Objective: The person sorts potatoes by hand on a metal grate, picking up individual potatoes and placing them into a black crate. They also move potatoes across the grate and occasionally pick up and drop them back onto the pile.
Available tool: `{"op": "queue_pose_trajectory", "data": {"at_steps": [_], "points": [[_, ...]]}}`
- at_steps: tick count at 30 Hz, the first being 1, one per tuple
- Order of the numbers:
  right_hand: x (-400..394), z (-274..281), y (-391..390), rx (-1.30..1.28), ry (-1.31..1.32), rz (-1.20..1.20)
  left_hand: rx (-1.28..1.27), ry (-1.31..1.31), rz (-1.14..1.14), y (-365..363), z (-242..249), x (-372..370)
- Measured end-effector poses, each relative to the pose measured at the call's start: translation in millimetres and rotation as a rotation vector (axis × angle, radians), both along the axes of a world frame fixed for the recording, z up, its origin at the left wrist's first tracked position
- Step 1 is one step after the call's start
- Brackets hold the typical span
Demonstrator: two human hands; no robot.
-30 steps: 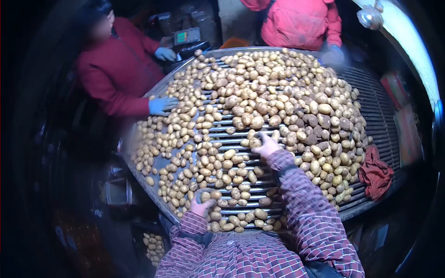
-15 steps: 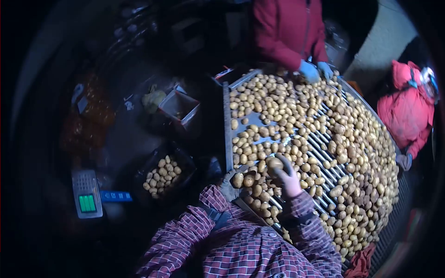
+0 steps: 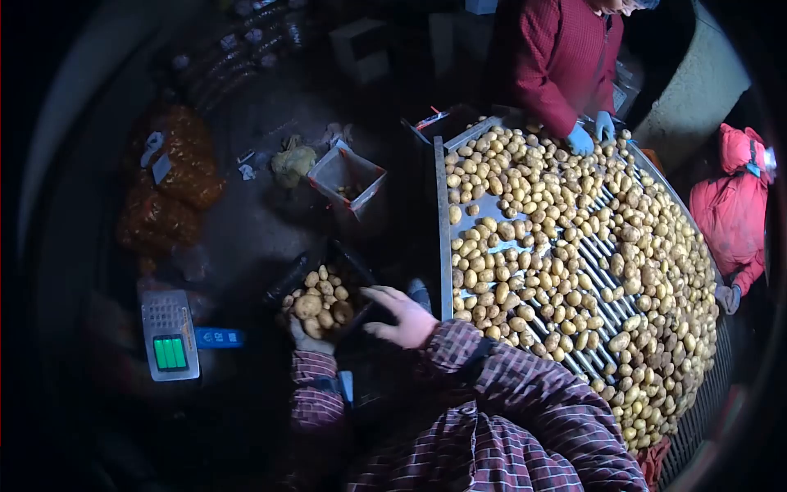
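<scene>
My left hand (image 3: 311, 338) is low at the near side of a dark-lined box (image 3: 287, 279) of potatoes, its fingers curled around a few larger potatoes (image 3: 307, 307). Part of that grip is hidden by the potatoes. At the right side of the same box is my right hand (image 3: 403, 318), fingers stretched out and apart, with nothing in it. Smaller potatoes (image 3: 325, 288) lie in the box just beyond my left hand. To the right, a slatted metal sorting table (image 3: 446, 238) bears a broad spread of potatoes (image 3: 648, 303).
A scale (image 3: 170, 328) with a lit green display stands at the left. Behind it are filled orange mesh sacks (image 3: 176, 156). An open white box (image 3: 348, 179) sits beyond the potato box. A co-worker's gloved hands (image 3: 580, 139) touch potatoes; another person in red (image 3: 725, 205) is at far right.
Both hands have swung left from the sorting table to the box. My right hand has let go of the potato it held and opened. The view has shifted left.
</scene>
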State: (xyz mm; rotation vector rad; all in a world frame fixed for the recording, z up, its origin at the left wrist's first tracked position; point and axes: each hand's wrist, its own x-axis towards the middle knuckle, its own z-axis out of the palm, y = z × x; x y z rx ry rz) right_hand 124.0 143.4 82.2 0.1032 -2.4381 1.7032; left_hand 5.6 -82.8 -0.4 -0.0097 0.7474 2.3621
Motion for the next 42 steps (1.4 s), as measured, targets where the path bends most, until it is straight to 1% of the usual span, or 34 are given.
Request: {"op": "queue_pose_trajectory", "data": {"at_steps": [1, 3, 5, 6, 7, 8, 9, 11, 12, 13, 14, 15, 16, 17, 18, 19, 20, 21, 22, 23, 25, 27, 28, 29, 31, 32, 33, 34, 35, 36, 37, 39, 41, 42], "points": [[16, -8, 14, -0.054, -0.059, -0.037, 0.032, -0.186, 0.107, -14, -11, -9], [61, -17, 46, -0.057, -0.182, -0.169, -0.079, -0.441, 0.031, -47, -39, -41], [119, -43, 74, -0.147, -0.309, -0.353, -0.380, -0.366, 0.053, -50, -87, -61], [151, -51, 87, -0.211, -0.388, -0.430, -0.766, -0.011, -0.076, -59, -118, -65], [178, -32, 96, -0.229, -0.441, -0.524, -0.965, 0.044, -0.149, -50, -128, -68], [207, -37, 103, -0.331, -0.417, -0.632, -1.157, 0.093, -0.235, -41, -139, -70], [241, -43, 107, -0.429, -0.380, -0.753, -1.198, -0.185, -0.273, -12, -138, -73], [299, -36, 111, -0.430, -0.464, -1.002, -0.983, -0.138, -0.342, 1, -179, -94], [328, -45, 111, -0.362, -0.438, -1.152, -1.056, -0.040, -0.306, 22, -180, -97], [349, -45, 111, -0.284, -0.415, -1.263, -1.012, 0.061, -0.124, 45, -176, -95], [369, -44, 107, 0.035, -0.496, -1.319, -0.965, 0.174, 0.044, 68, -174, -92], [381, -40, 103, 0.350, -0.583, -1.346, -0.839, 0.439, 0.206, 92, -165, -88], [391, -42, 97, 0.443, -0.630, -1.345, -0.948, 0.644, 0.151, 119, -127, -70], [402, -57, 90, 0.560, -0.690, -1.319, -1.054, 0.849, 0.097, 148, -82, -44], [398, -52, 81, 0.636, -0.763, -1.228, -0.958, 0.932, 0.019, 172, -64, -26], [389, -46, 73, 0.710, -0.836, -1.136, -0.877, 0.925, -0.071, 198, -46, -2], [391, -78, 60, 0.771, -0.721, -1.164, -0.811, 0.922, -0.176, 222, -32, 24], [381, -70, 57, 0.497, -0.781, -1.122, -0.850, 1.159, -0.247, 240, -32, 46], [372, -62, 50, 0.499, -0.727, -1.099, -0.826, 1.314, -0.341, 262, -25, 71], [365, -55, 42, 0.504, -0.675, -1.071, -0.771, 1.322, -0.491, 279, -17, 100], [356, -41, 29, 0.506, -0.670, -0.927, -0.773, 1.655, -0.632, 307, -26, 137], [360, -35, 28, 0.512, -0.579, -0.886, -0.939, 2.006, -0.657, 317, -37, 171], [363, -39, 31, 0.471, -0.511, -0.913, -1.045, 2.078, -0.764, 319, -22, 187], [367, -48, 37, 0.430, -0.442, -0.935, -1.158, 2.143, -0.870, 320, -8, 196], [371, -62, 59, 0.370, -0.590, -1.004, -1.115, 2.126, -0.927, 320, -13, 193], [373, -67, 80, 0.420, -0.614, -1.059, -1.078, 2.104, -0.949, 319, -11, 188], [368, -59, 95, 0.526, -0.614, -1.229, -1.041, 2.082, -0.969, 318, -10, 184], [366, -67, 114, 0.608, -0.616, -1.364, -1.017, 2.106, -0.969, 316, -14, 179], [363, -66, 133, 0.609, -0.694, -1.428, -1.019, 2.106, -0.980, 315, -16, 177], [356, -51, 153, 0.590, -0.800, -1.418, -1.022, 2.106, -0.988, 315, -17, 175], [346, -42, 166, 0.565, -0.834, -1.390, -1.025, 2.103, -0.996, 315, -18, 173], [327, -43, 183, 0.571, -1.102, -1.217, -1.039, 2.105, -0.998, 316, -15, 175], [321, -76, 191, 0.623, -1.132, -1.204, -1.046, 2.110, -0.998, 317, -15, 175], [321, -74, 191, 0.629, -1.117, -1.183, -1.044, 2.098, -1.011, 318, -12, 176]]}}
